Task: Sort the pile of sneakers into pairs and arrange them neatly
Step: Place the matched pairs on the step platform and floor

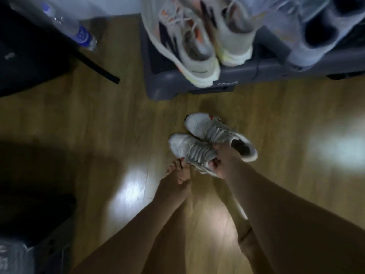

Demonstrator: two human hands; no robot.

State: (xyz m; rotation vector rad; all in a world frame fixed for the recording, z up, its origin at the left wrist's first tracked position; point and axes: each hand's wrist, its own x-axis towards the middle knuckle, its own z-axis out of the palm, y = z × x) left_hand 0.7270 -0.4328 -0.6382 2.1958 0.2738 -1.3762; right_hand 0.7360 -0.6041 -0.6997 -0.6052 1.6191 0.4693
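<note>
Two matching white sneakers with grey laces lie side by side on the wooden floor, toes pointing up-left: the near one (182,145) and the far one (209,126). My right hand (223,159) grips both at their openings, fingers curled into the near shoe's collar. My left hand (175,175) touches the heel side of the near sneaker with straight fingers. A pair of white sneakers with orange and black marks (189,46) stands on a grey platform (246,73) at the top. Another pale pair (316,30) stands to its right, blurred.
A plastic water bottle (65,24) lies at the top left beside a black object (29,62). Dark shapes fill the lower left corner. Bare wooden floor (98,125) spreads left and right of the held sneakers.
</note>
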